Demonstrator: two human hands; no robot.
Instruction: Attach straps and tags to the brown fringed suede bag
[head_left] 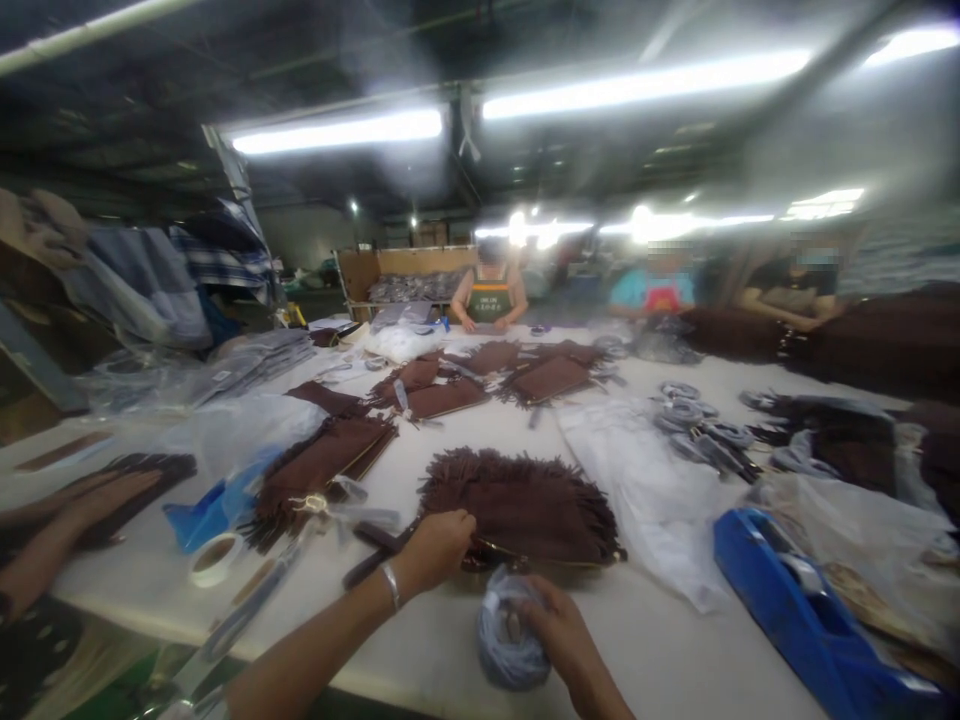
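Fingers of our left hand curl on near-left edge of brown fringed bag; right hand closes round grey bundle. Bag lies at 12 o'clock from bundle, long axis 9-to-3 on table; left hand nearer.

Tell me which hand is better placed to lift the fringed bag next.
Left, probably: the left hand already rests on the fringed bag, while the right hand is closed on a grey bundle.

Harsh glare from overhead fluorescent tubes — hazy bloom, dim ceiling, motion blur, wide-angle stretching at the edges.
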